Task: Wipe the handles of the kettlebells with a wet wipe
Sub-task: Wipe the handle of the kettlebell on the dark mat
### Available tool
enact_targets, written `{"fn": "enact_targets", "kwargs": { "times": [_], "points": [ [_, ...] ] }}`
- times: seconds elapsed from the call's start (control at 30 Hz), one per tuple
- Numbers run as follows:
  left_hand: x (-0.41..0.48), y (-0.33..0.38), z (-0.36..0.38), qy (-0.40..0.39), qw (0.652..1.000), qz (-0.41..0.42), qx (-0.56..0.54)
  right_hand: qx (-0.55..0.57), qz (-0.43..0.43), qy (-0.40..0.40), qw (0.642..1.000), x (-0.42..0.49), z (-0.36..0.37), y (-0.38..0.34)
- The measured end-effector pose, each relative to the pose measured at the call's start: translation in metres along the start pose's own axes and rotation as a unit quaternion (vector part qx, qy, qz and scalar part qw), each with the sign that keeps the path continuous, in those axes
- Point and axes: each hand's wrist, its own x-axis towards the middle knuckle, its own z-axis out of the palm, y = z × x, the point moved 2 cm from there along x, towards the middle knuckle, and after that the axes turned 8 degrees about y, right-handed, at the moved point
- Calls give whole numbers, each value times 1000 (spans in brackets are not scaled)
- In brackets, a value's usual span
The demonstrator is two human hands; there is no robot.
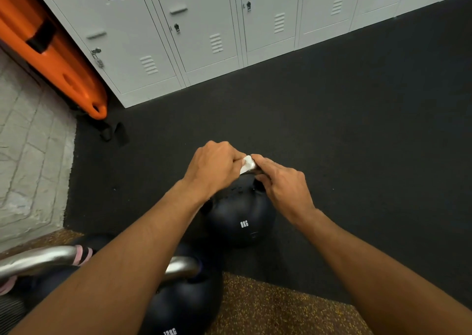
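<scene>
My left hand [214, 167] and right hand [283, 184] both pinch a folded white wet wipe [247, 164] between them, pressed on the handle of the 8 kg kettlebell [241, 214] standing on the dark floor [357, 130].

A white wet wipe [247, 164] is showing at the frame's centre above a black kettlebell [241, 219] bearing white lettering. Pale grey lockers [178, 28] are lining the top, an orange board [51, 51] is glowing upper left, and black flooring [357, 130] is meeting gold-speckled matting [268, 309] at the bottom.
</scene>
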Motion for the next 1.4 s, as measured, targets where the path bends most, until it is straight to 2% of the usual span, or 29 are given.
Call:
{"fn": "enact_targets", "kwargs": {
  "times": [0.13, 0.23, 0.43, 0.57, 0.73, 0.8, 0.87, 0.93, 0.97, 1.07, 1.27, 1.4],
  "points": [
    [-26, 1, 14, 117, 979, 118, 117, 0, -8, -2, 1000, 1, -1, 1],
    [-46, -3, 25, 176, 959, 164, 149, -6, -13, -2, 1000, 2, 0, 3],
    [-28, 8, 23, 171, 964, 125, 161, 1, -2, 8, 1000, 3, 1, 3],
    [-24, 20, 26, 159, 964, 134, 165, 12, 24, -7, 1000, 5, 0, 8],
    [-37, 0, 24, 162, 963, 144, 158, 26, 67, -22, 997, 7, 1, 14],
    [-39, -3, 18, 150, 971, 128, 136, 55, 102, -23, 993, 9, 4, 18],
    [-32, -1, 10, 121, 987, 75, 69, 116, 153, -26, 981, 11, 7, 25],
    [-13, -5, 2, 26, 999, -8, -46, 188, 195, -29, 962, 12, 9, 32],
    [-2, -10, -2, -27, 993, -40, -104, 218, 208, -30, 953, 12, 10, 34],
    [24, -21, -6, -155, 972, -54, -168, 260, 226, -20, 938, 11, 12, 33],
    [51, -12, 13, -223, 954, -40, -198, 290, 251, 9, 924, 9, 15, 34],
    [44, -22, 9, -210, 956, -24, -203, 287, 261, 21, 921, 8, 15, 33]
  ]
}}
